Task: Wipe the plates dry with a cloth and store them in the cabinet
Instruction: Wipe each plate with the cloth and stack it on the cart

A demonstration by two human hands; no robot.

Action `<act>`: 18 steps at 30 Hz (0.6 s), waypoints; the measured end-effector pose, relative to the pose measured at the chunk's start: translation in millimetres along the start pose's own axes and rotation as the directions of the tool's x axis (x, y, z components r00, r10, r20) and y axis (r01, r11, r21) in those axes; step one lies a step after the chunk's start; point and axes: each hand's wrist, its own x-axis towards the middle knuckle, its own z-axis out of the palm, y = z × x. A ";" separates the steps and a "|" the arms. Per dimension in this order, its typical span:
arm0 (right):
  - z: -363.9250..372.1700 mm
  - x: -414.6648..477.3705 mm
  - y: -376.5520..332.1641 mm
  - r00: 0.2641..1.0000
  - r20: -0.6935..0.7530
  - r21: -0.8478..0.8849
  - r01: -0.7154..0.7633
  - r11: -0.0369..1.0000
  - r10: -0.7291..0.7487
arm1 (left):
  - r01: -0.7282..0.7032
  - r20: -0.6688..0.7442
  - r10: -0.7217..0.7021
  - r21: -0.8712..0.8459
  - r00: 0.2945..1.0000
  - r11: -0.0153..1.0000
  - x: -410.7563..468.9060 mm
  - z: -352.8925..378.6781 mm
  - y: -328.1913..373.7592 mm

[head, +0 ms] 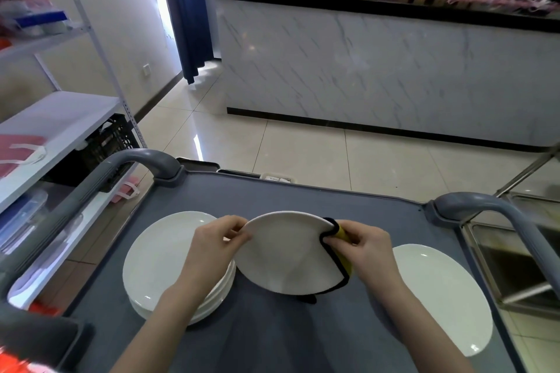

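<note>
I hold one white plate (pixel 285 254) tilted up over the grey cart top (pixel 257 200), between my two hands. My left hand (pixel 215 244) pinches the plate's left rim with curled fingers and thumb. My right hand (pixel 368 247) grips the right rim through a cloth (pixel 341 254), yellow with a dark edge, which wraps around that side of the plate and runs down along its lower right edge. The hands are apart, one on each side of the plate.

A stack of white plates (pixel 163 254) sits on the cart to the left, partly under my left arm. A single white plate (pixel 442 294) lies flat on the cart to the right, just beside my right forearm. Grey cart handles (pixel 142 160) rise at both far corners.

Metal shelves (pixel 60 118) stand on the left, with a black crate (pixel 106 145) underneath. A marble-look counter (pixel 378 70) with a black top is across the tiled floor. A steel sink (pixel 515 257) is at the right edge.
</note>
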 end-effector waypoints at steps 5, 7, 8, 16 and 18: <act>21.3 0.1 -9.5 0.976 0.083 -0.355 0.216 0.910 -0.199 | -0.362 0.085 0.352 0.243 0.932 0.900 2.8 12.8 30.9; 33.4 -1.6 -12.9 0.957 0.131 -0.455 0.288 0.843 -0.257 | -0.459 0.130 0.442 0.315 0.888 0.831 0.9 23.9 42.3; 36.2 -2.2 -13.0 0.957 0.120 -0.424 0.290 0.858 -0.265 | -0.450 0.121 0.434 0.291 0.893 0.844 1.8 26.2 43.8; 12.0 -6.9 -5.7 0.990 -0.071 -0.043 0.120 0.992 -0.123 | -0.033 0.075 0.030 0.048 0.997 0.998 -0.3 2.2 3.2; 7.4 -5.1 -5.5 0.994 -0.046 -0.057 0.096 0.994 -0.098 | -0.030 0.034 0.029 0.046 0.999 0.999 -1.0 4.5 2.2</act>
